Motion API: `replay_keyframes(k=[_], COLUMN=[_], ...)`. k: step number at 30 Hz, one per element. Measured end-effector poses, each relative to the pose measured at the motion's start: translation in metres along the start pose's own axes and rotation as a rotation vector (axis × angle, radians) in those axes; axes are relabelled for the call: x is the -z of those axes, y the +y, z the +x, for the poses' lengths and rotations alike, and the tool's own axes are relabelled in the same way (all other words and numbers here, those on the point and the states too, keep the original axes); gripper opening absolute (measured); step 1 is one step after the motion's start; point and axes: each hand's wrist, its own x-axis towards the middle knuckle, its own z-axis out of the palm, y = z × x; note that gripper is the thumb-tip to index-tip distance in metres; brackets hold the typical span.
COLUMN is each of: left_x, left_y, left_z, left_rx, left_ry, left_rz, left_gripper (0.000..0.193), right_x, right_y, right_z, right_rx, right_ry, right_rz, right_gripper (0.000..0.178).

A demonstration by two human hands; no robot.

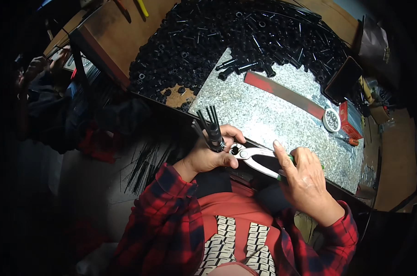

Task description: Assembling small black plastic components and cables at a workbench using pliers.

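My left hand point(207, 155) is closed around a black cylindrical part point(214, 134) with several thin black rods sticking up from it. In my right hand point(307, 181) is a pair of metal end-cutting pincers point(244, 154) with green grips. Its handles are spread somewhat apart. The rounded jaws sit right against the lower end of the black part, beside my left thumb. Whether the jaws bite on anything there I cannot tell. Both hands are over my lap, at the near edge of the speckled tabletop point(226, 110).
A large heap of black parts point(245, 37) covers the far side. On the tabletop lie a red-and-grey flat bar point(284, 94), a white bowl point(331, 120) of small metal pieces, a red box point(350, 120) and a phone-like dark slab point(344, 79). Another person's hand point(36, 66) shows at far left.
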Motion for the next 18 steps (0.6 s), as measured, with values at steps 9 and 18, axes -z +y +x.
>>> replay_keyframes(k=[9, 18], left_x=[-0.012, -0.017], left_y=[0.003, 0.003], left_z=[0.001, -0.002], left_rx=[0.095, 0.087], left_ry=[0.009, 0.073], left_rz=[0.130, 0.332], left_gripper=[0.060, 0.034], right_x=[0.009, 0.012], right_y=[-0.001, -0.012], right_z=[-0.009, -0.008], right_rx=[0.060, 0.071], right_ry=[-0.070, -0.112], right_rz=[-0.060, -0.194], right_gripper=[0.066, 0.060])
